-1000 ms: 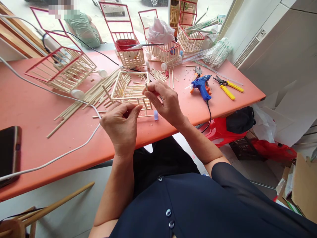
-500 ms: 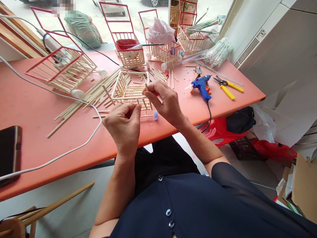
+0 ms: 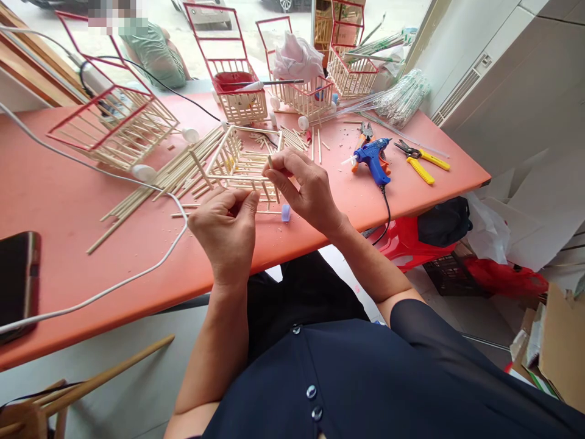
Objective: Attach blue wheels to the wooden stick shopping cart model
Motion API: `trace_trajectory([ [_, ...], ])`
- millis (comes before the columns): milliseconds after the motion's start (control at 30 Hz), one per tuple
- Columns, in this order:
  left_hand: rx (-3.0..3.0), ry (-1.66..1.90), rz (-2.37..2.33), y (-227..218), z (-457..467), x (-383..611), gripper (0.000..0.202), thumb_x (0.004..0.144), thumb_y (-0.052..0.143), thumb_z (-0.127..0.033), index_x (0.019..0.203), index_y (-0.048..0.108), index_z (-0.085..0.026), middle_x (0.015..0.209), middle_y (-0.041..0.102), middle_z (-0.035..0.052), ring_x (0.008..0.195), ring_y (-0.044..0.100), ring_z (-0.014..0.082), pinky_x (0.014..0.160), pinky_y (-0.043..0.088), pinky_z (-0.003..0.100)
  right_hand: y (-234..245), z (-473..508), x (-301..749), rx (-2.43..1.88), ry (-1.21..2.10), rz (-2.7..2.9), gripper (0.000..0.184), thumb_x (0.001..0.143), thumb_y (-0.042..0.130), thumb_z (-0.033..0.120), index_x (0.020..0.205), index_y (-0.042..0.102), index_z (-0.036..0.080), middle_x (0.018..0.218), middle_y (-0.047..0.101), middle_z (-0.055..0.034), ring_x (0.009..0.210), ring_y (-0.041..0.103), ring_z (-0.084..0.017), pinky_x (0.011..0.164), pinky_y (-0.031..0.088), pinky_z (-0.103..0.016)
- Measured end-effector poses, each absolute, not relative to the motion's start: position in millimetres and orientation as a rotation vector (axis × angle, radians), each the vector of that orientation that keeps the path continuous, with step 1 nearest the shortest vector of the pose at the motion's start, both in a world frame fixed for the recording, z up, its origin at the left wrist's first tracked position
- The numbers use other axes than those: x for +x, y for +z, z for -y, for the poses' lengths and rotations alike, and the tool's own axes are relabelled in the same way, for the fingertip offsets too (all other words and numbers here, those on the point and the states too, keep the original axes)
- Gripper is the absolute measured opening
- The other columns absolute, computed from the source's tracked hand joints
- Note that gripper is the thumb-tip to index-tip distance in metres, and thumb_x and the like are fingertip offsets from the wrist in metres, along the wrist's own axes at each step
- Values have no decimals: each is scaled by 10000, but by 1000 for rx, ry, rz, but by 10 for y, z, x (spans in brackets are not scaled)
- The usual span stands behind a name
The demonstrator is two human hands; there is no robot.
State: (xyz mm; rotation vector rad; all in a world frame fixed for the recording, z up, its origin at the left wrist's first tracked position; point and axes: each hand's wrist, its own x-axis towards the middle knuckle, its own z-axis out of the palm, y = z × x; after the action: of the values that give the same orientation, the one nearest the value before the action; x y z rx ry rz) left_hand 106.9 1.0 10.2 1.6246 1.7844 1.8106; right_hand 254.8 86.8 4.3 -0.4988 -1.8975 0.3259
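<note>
Stick frame (image 3: 240, 178) stood on the orange tabletop (image 3: 329, 204), directly beyond the left hand (image 3: 225, 228) and beside the fingertips of the right hand (image 3: 307, 186). Compared with half a second earlier, its far rim had shifted slightly away and to the right, and its left near corner had risen a little in view. The right hand remained in place, with a short stick (image 3: 270, 161) pinched between thumb and index finger. The left hand had eased back slightly; its thumb and index finger were pressed together, and whether they gripped one of the frame's uprights could not be determined. The shift indicated that the frame was not fixed to the tabletop and that its alignment with the pinched stick required rechecking. A translucent lavender cylinder (image 3: 286, 213) stood near the frame's near edge. The blue glue gun (image 3: 375, 160) lay unattended to the right.
</note>
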Motion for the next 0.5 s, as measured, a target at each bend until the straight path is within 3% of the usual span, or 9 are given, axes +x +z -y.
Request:
trace_trajectory([
  [133,1651,1817,-1737,111,-18,1057,138,872,803,-246,740,800,-205,687,680,-19,694,611,151,692,454,299,64,-893,2560,-475,316,1903,342,1218,442,458,988,567,238,955,648,-16,908,628,-131,906,576,-268],
  [300,1629,1850,-1673,98,-33,1055,122,864,816,-229,744,811,-212,690,686,-24,690,618,151,682,456,297,71,-893,2573,-558,330,1984,383,1234,340,471,1016,533,224,997,617,-29,966,634,-151,957,579,-317],
  [500,1670,1803,-1698,75,-61,985,84,857,848,-204,775,838,-219,709,707,-30,703,620,155,716,472,308,46,-920,2576,-557,379,2033,299,1228,363,400,1062,535,220,1033,607,-38,1002,621,-165,994,571,-332],
])
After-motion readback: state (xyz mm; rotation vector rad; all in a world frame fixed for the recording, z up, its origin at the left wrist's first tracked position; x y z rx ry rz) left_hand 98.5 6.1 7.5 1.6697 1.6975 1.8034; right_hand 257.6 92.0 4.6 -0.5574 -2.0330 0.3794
